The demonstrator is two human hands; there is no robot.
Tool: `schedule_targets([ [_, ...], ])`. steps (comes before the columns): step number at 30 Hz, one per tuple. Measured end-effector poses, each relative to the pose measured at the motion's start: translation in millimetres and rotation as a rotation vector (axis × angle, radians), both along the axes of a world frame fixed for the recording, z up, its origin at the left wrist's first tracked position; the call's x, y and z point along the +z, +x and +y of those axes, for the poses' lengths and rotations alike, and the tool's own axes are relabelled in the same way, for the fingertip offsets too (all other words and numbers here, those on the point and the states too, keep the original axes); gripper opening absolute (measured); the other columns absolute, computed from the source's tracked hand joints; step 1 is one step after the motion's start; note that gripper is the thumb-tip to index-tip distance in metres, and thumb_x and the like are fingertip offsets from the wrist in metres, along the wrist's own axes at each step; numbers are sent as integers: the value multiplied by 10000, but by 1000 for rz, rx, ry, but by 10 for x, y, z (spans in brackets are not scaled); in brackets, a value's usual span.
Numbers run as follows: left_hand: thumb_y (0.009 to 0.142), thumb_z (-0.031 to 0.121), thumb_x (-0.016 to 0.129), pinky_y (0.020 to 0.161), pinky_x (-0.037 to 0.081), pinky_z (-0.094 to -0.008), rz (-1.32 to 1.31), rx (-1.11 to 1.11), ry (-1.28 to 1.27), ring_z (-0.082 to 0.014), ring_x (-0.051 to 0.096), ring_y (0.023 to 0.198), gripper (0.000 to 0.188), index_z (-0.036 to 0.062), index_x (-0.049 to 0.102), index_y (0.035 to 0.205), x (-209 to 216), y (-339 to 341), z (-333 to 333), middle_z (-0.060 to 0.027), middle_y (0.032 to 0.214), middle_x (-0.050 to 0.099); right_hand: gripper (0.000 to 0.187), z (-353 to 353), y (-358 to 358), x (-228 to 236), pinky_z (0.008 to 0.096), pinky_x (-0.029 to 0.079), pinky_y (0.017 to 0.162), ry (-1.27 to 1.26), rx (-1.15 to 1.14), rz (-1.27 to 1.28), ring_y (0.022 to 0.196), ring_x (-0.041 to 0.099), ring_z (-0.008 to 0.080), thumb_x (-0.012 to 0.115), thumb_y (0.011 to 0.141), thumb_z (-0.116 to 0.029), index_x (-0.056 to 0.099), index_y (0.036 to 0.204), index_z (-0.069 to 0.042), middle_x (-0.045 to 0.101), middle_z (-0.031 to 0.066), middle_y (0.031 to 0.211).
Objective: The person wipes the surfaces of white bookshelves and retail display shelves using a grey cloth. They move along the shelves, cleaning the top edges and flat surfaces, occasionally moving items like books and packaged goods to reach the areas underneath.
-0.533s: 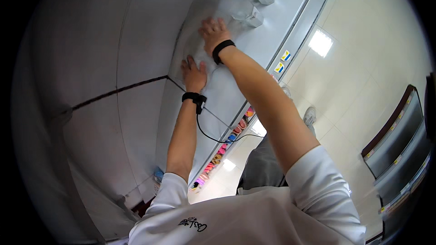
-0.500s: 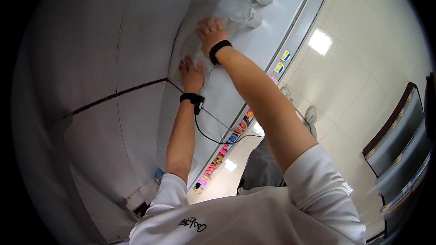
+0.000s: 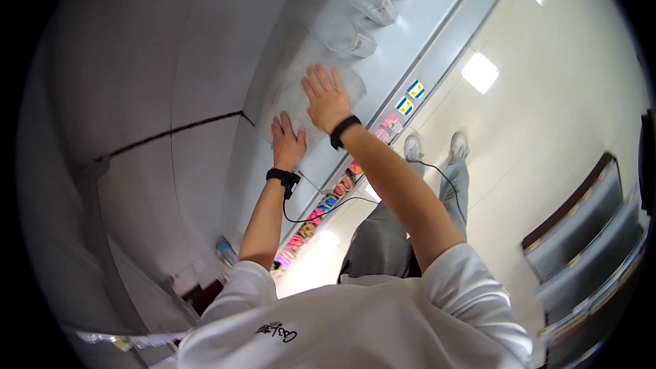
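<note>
The right hand (image 3: 329,101) lies palm down in the head view, its fingers stretched out and somewhat apart, pointing away from the wearer and gripping nothing. Beneath it is a clear plastic wrapping (image 3: 295,98), spread flat on a grey shelf (image 3: 427,10); it reaches past the hand on both sides, and whether it is a bag or a loose sheet cannot be told. The left hand (image 3: 288,149) is nearer the wearer's body and to the left of the right hand, also palm down over the wrapping, its fingers extended, the thumb held away from them and nothing in its grasp. A black wristband (image 3: 344,131) sits just behind the right hand. Behind the left hand is another black band with a small block, from which a thin black cable (image 3: 328,212) curves off to the right.

Beyond the right hand's fingertips, clear box-like packs (image 3: 365,44) stand in a row along the shelf. To the right of that hand, blue, yellow and white tags (image 3: 415,89) are fixed to the shelf's front. Below and to the right of the left hand runs a line of brightly coloured goods (image 3: 333,201). Grey panels (image 3: 212,75) rise left of both hands.
</note>
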State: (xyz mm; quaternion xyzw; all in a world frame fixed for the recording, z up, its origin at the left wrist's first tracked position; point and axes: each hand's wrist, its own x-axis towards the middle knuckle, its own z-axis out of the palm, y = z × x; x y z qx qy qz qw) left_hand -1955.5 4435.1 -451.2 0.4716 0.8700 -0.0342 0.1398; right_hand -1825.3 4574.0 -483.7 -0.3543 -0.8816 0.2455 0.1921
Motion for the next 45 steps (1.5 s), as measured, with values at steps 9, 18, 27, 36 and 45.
schedule_targets([
  [9, 727, 367, 782, 979, 454, -420, -371, 182, 535, -372, 580, 1123, 772, -36, 473, 1310, 926, 1074, 1522, -246, 1267, 562, 724, -159, 420, -36, 516, 102, 1177, 26, 51, -33, 1427, 248, 314, 641, 761, -438, 489, 1390, -112, 367, 128, 1503],
  [18, 657, 335, 834, 813, 539, -358, -219, 143, 578, -268, 642, 1005, 745, -5, 514, 1238, 663, 1253, 2109, -163, 1128, 640, 499, -158, 168, -19, 356, 411, 1022, -1843, -207, 1251, 1170, 548, 187, 474, 951, -537, 552, 1235, -135, 590, 22, 1260],
  [27, 707, 121, 829, 753, 548, -307, -299, 438, 901, -192, 630, 999, 631, 6, 493, 1228, 1596, 1096, 454, -97, 1102, 613, 729, -165, 393, 21, 565, 98, 1156, 53, 205, -200, 1458, 183, 321, 543, 868, -470, 342, 1483, -135, 286, 106, 1556],
  [36, 678, 162, 815, 763, 558, -338, -31, 599, 497, -232, 655, 991, 683, 33, 474, 1256, 1386, -83, -2102, -152, 1141, 632, 716, -125, 413, 133, 548, 88, 1159, 110, 187, -290, 1467, 140, 309, 518, 892, -473, 314, 1500, -154, 235, 109, 1578],
  [45, 642, 194, 824, 861, 546, -369, -47, 713, 35, -279, 660, 1011, 648, 66, 522, 1200, 955, -671, -3629, -163, 1143, 647, 683, -171, 371, 146, 546, 110, 1154, 181, 157, -305, 1456, 170, 305, 468, 921, -495, 317, 1500, -165, 231, 104, 1578],
])
